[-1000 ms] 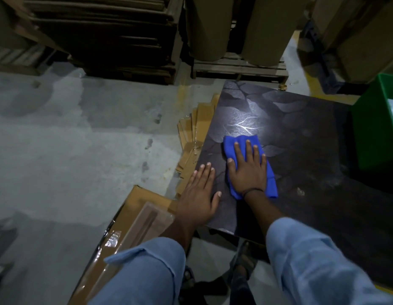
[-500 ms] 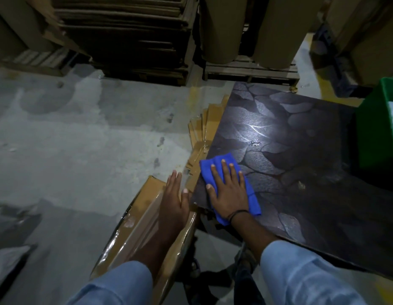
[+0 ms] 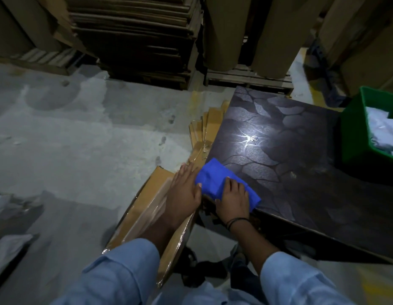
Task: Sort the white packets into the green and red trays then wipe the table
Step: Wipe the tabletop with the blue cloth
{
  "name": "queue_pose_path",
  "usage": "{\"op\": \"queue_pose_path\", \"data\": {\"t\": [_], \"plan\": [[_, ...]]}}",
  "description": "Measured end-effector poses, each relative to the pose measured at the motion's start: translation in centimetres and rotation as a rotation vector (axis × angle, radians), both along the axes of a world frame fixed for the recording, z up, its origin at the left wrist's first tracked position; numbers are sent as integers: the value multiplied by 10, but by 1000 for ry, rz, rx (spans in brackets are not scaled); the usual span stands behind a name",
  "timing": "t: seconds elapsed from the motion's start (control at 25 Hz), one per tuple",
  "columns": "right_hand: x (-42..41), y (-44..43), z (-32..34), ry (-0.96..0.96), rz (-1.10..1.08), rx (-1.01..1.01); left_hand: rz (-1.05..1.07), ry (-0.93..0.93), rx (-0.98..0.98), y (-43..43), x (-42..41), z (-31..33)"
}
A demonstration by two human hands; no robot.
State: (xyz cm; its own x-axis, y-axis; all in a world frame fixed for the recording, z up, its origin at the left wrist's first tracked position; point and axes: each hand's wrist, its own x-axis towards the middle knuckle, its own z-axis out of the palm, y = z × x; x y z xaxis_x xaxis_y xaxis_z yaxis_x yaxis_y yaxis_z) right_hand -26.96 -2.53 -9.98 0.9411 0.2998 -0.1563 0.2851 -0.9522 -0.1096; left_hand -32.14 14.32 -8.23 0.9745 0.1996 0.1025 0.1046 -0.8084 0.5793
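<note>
Cloth: looks soft, light; take at bunched mid.
R hand fingers: together atop cloth; grip unclear.
L hand: flat, thumb touching cloth.

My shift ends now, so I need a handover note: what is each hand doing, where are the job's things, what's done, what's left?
Right hand: presses the bunched blue cloth onto the near-left corner of the dark patterned table.
Left hand: open, flat beside that corner above a plastic-wrapped cardboard box, thumb touching the cloth.
Green plastic tray at the right holds white packets; red tray out of view.
Done: no packets show on the tabletop.
Left: finish wiping.
</note>
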Motion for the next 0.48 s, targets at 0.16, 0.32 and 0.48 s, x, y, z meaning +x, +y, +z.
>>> {"op": "queue_pose_path", "data": {"t": [0.16, 0.32, 0.48], "plan": [[1, 8, 9, -1, 302, 60, -90, 1, 133, 15, -13, 14], [-16, 34, 18, -65, 597, 69, -7, 21, 135, 39, -42, 17], [-25, 72, 21, 5, 696, 75, 100, 114, 178, 55, -93, -4]]}}
